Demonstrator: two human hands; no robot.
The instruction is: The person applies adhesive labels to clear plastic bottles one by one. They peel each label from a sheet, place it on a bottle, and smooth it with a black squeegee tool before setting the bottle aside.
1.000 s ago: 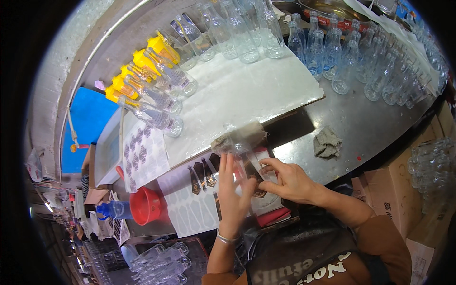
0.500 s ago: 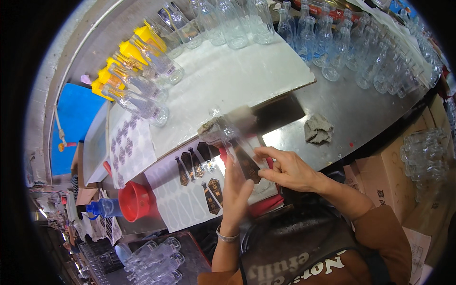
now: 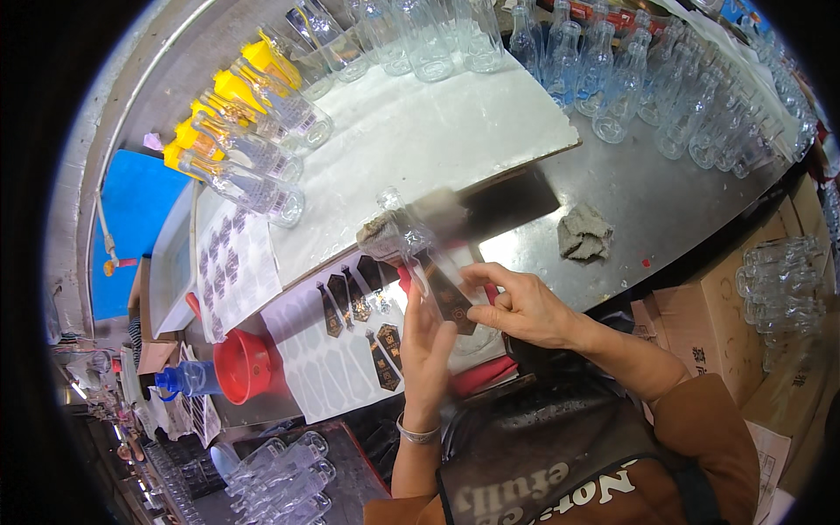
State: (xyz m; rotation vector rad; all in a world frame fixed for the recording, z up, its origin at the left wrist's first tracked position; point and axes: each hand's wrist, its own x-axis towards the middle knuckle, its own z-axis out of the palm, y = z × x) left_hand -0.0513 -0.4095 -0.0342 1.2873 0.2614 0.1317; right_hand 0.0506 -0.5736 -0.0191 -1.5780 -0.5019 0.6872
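Note:
A clear glass bottle (image 3: 416,238) lies tilted in front of me, its neck pointing away, with a dark pointed label (image 3: 453,308) on its upper side. Along the bottle's left side rests my left hand (image 3: 426,346), fingers long against the glass and thumb standing off. My right hand (image 3: 529,311) is curled at the other side, its index finger and thumb touching the label's right edge. Under the neck is a crumpled grey cloth (image 3: 380,236). More dark labels (image 3: 386,357) sit on a white backing sheet (image 3: 302,372) to the left.
Several glass bottles (image 3: 262,192) with yellow supports lie on the white board (image 3: 420,131); others (image 3: 612,96) stand at the far right. A red bowl (image 3: 242,367) is at left, a grey rag (image 3: 584,234) at right. More bottles (image 3: 284,477) lie on a lower-left tray.
The picture has shifted slightly. My right hand's index finger and thumb have moved a little left over the label. Both hands stay at the bottle.

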